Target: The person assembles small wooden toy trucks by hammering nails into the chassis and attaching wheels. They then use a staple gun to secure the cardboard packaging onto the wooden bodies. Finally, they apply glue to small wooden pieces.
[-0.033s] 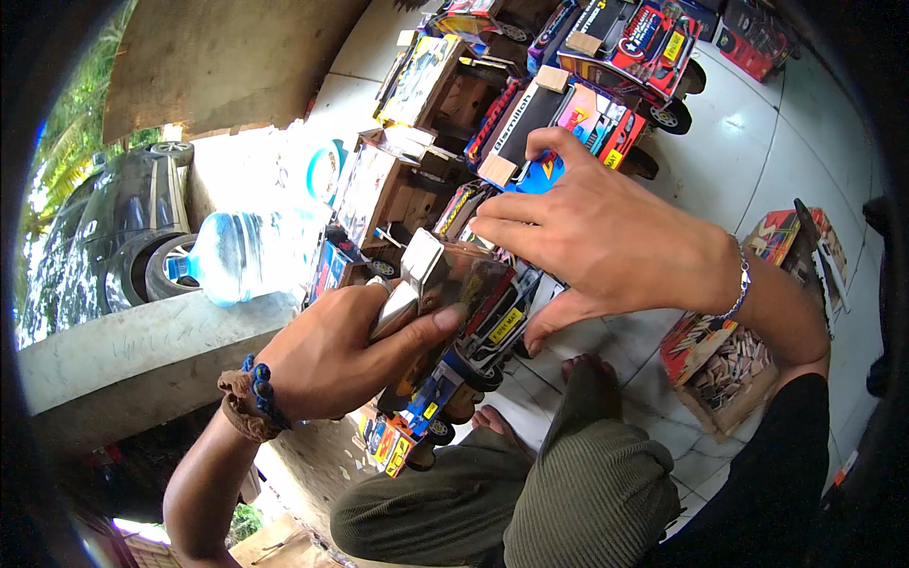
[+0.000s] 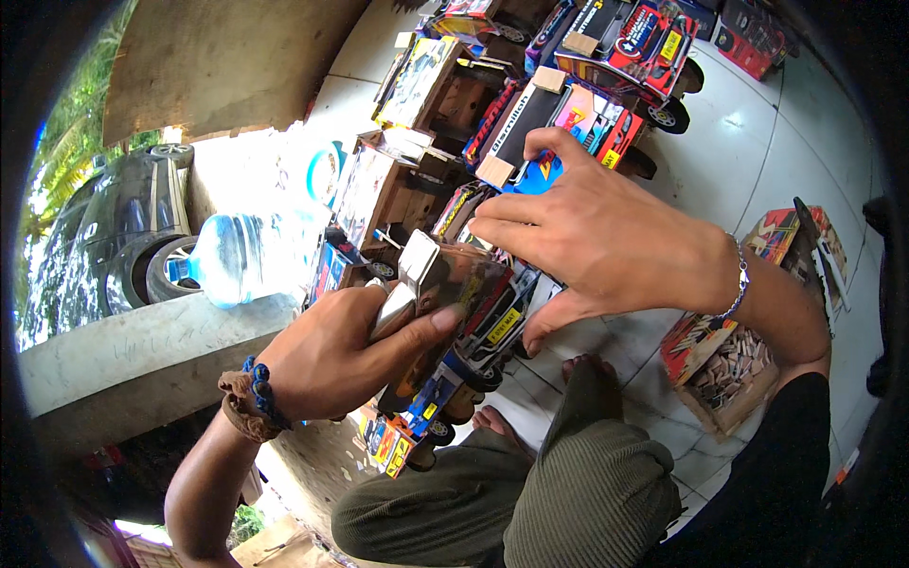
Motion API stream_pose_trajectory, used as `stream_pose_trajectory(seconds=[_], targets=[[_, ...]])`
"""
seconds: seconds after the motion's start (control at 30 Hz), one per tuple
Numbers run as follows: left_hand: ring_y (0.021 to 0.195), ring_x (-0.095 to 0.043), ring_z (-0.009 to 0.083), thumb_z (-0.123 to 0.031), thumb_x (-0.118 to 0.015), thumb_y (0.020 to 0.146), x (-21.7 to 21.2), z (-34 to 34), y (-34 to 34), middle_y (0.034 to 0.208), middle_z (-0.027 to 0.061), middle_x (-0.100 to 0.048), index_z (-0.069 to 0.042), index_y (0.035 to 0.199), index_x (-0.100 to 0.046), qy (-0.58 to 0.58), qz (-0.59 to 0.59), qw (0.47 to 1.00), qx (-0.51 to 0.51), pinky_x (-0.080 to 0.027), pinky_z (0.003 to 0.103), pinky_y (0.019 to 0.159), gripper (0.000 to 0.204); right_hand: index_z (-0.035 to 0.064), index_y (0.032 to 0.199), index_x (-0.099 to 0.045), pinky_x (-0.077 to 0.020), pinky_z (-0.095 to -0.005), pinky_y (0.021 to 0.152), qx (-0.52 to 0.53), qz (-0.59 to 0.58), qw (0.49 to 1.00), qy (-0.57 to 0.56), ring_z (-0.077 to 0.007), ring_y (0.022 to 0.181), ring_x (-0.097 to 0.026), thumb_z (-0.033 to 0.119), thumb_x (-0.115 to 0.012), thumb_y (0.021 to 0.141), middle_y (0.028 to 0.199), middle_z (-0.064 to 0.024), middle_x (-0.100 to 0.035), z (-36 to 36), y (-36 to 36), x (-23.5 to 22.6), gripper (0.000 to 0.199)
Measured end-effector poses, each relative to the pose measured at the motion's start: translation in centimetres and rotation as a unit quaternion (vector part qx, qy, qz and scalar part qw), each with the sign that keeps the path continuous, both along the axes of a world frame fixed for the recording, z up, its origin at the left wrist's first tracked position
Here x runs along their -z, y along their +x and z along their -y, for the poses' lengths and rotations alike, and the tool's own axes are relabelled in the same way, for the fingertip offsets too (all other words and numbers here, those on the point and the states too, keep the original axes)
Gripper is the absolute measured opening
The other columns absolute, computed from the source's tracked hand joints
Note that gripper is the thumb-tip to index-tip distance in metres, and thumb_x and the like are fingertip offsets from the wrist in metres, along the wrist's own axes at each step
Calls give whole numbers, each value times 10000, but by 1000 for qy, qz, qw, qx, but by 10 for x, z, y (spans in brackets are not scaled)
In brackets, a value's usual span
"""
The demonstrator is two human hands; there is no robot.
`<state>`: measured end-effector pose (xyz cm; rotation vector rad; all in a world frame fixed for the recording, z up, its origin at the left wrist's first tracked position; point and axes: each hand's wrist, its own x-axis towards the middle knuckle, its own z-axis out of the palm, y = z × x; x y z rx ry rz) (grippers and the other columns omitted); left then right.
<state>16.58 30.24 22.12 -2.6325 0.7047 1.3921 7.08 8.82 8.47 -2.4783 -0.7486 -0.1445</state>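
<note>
My left hand [image 2: 355,352] is closed round a shiny metal staple gun [image 2: 414,275], its thumb lying along the side. The staple gun's body is over a printed toy truck [image 2: 504,327] with a yellow plate, touching or just above it; I cannot tell which. My right hand [image 2: 606,232] curves over the same truck, thumb on the near side and fingers on the far side, holding it. That hand hides part of the truck's body. Just beyond my bent index finger stands another toy truck [image 2: 535,128] with small wooden blocks on top.
Rows of toy trucks [image 2: 417,189] stand close together ahead on the white tiled floor [image 2: 748,142]. A box of small wooden pieces [image 2: 729,374] is at my right knee. On the left are a low concrete ledge [image 2: 123,350], a large water bottle [image 2: 232,256] and a dark car [image 2: 104,227].
</note>
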Motion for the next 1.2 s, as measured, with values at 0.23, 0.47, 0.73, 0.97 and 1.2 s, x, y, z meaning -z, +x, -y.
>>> stream_pose_trajectory(seconds=[0.23, 0.47, 0.73, 0.97, 1.2], targets=[[591, -628, 241, -615, -582, 1001, 1, -3, 1, 640, 136, -637, 23, 837, -662, -12, -8, 1000, -11, -480, 418, 575, 664, -9, 1308, -589, -282, -562, 1163, 7, 23, 1000, 21, -273, 1185, -632, 570, -835, 694, 1287, -110, -655, 0, -3, 6, 879], [603, -628, 223, -536, -598, 1022, 3, 3, -7, 655, 131, -649, 22, 877, -675, -28, -11, 999, -39, -484, 408, 586, 582, -16, 1328, -590, -287, -563, 1158, 11, 41, 999, 21, -264, 1184, -636, 577, -823, 706, 1290, -110, -662, -1, -3, 9, 891], [586, -623, 197, -463, -596, 1041, 1, 10, -14, 639, 123, -646, 40, 888, -668, -42, -12, 998, -53, -479, 395, 577, 531, -1, 1328, -611, -277, -554, 1157, 17, 57, 998, 29, -223, 1214, -632, 582, -824, 703, 1323, -105, -664, -2, -4, 11, 881], [570, -631, 229, -440, -612, 1033, 20, -3, -19, 633, 148, -647, 40, 882, -672, -137, -3, 988, -72, -485, 414, 573, 507, 20, 1327, -623, -254, -549, 1176, 25, 68, 997, 26, -204, 1219, -639, 616, -818, 698, 1328, -101, -677, -2, -5, 12, 888], [787, -713, 456, -418, -649, 1001, 33, -11, -31, 792, 297, -693, 56, 1017, -674, -154, 69, 981, -92, -531, 508, 696, 475, 53, 1335, -623, -246, -547, 1183, 31, 97, 994, 34, -194, 1224, -642, 634, -821, 681, 1335, -91, -676, -4, -6, 15, 897]])
